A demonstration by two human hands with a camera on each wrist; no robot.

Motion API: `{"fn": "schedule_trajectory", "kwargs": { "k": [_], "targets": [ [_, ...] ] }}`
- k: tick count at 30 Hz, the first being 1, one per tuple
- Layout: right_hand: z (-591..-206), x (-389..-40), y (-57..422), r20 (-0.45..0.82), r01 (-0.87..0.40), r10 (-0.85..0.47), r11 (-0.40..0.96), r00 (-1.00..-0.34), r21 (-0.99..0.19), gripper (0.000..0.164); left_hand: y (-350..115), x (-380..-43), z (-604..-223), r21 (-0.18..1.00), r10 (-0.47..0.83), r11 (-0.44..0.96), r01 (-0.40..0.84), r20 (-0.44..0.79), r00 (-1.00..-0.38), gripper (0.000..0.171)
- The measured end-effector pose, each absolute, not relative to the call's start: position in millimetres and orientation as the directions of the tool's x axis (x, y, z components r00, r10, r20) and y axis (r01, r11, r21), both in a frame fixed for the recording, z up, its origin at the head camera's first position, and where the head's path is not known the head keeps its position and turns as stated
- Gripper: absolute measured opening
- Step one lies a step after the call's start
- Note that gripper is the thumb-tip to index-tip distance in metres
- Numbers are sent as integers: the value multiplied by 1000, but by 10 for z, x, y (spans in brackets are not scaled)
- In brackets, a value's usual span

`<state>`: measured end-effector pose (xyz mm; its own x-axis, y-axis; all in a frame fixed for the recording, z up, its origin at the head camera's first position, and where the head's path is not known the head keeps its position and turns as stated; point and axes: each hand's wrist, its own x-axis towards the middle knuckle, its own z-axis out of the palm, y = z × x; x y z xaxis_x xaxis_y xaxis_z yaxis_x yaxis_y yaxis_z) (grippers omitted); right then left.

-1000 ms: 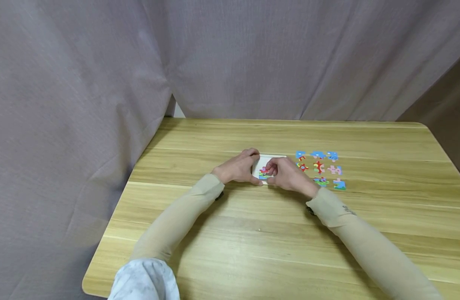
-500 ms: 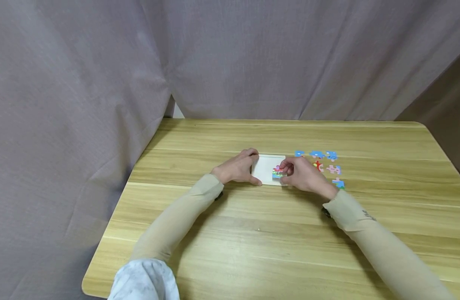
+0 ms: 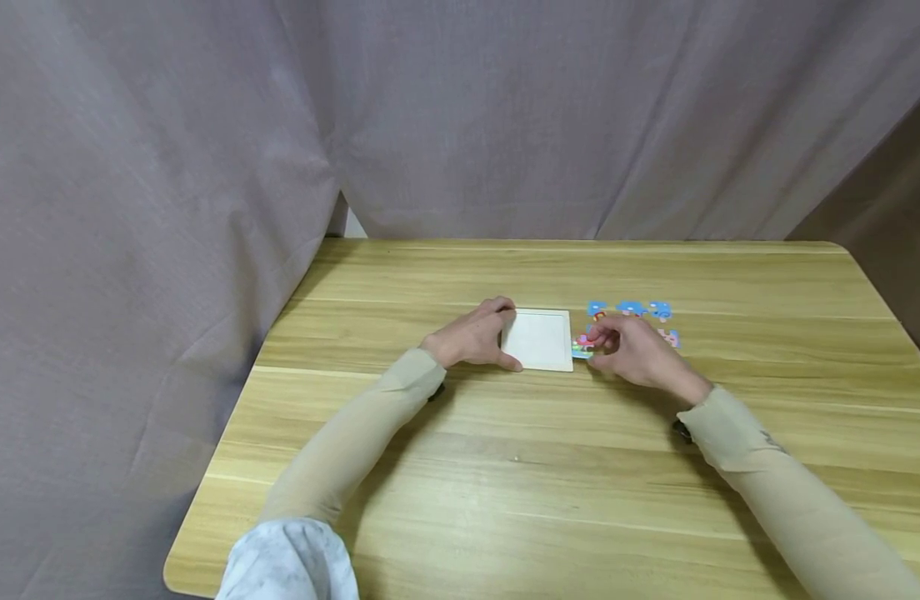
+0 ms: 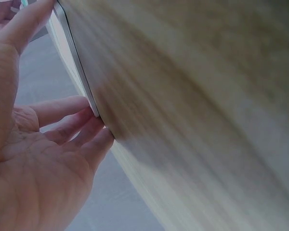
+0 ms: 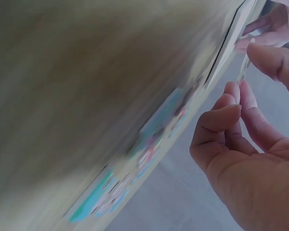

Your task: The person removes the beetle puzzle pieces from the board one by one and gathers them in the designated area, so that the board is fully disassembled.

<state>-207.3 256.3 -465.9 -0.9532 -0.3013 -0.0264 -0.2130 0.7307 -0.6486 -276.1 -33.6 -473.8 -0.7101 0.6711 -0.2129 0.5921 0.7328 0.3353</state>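
Note:
In the head view a pale square puzzle tray (image 3: 537, 340) lies flat on the table, its inside bare. My left hand (image 3: 473, 337) holds its left side, thumb at the near corner and fingers at the far one. The left wrist view shows those fingers (image 4: 89, 108) against the tray's edge. Just past the tray's right edge, my right hand (image 3: 640, 354) pinches a colourful puzzle piece (image 3: 581, 347). In the right wrist view the piece (image 5: 243, 67), seen edge-on, is between thumb and fingers, raised off the table.
Several loose puzzle pieces (image 3: 631, 308) lie right of the tray, some hidden behind my right hand. A pink and blue piece (image 3: 670, 337) shows beyond the hand. The wooden table (image 3: 505, 467) meets a grey curtain (image 3: 475, 125) at its back edge.
My right hand has moved right, lifting the puzzle piece out of the tray and carrying it past the right edge. The left hand has stayed on the tray.

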Motion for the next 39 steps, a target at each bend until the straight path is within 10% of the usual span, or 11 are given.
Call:
{"fn": "schedule_trajectory", "kwargs": {
  "k": [39],
  "targets": [
    [-4731,-2042,2832,-85,-213,-322,780,-943,-588,26,-321,-2763,-4736,329,667,735,593,-195,-719,99]
  ]
}}
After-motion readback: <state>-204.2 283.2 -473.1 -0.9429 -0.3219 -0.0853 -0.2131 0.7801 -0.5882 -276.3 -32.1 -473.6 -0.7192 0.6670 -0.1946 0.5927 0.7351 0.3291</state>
